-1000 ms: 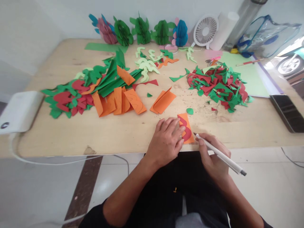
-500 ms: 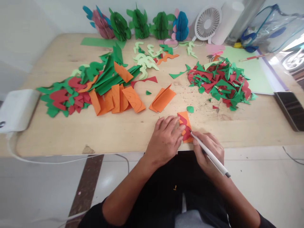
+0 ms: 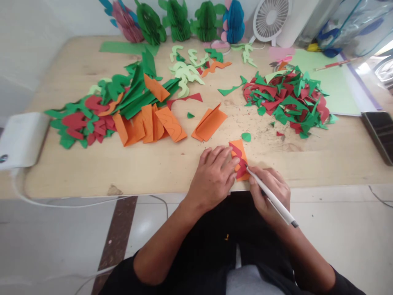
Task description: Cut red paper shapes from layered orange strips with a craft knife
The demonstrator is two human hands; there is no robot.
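Note:
Near the table's front edge, a red wavy paper cutout (image 3: 242,167) lies on top of an orange paper piece (image 3: 244,150). My left hand (image 3: 213,174) presses both flat from the left, its fingertips on the red cutout and its fingers slightly spread. In my right hand (image 3: 272,190) is a white pen (image 3: 273,198), pinched between thumb and fingers. The pen's dark tip touches the right edge of the red cutout. Up and to the left are a folded orange paper (image 3: 211,123) and several orange pieces (image 3: 170,125), some with drawn curved lines.
Green and red cutouts (image 3: 73,121) are heaped at left, scraps (image 3: 288,98) at right. Paper figures (image 3: 207,22) and a white fan (image 3: 270,18) stand at the back. A phone (image 3: 379,135) lies at right, a white box with a cable (image 3: 23,139) at left.
The view has shifted slightly, so the table's things appear a little higher in the picture. Both hands keep nearly the same pose, with the pen tip still at the red cutout's edge.

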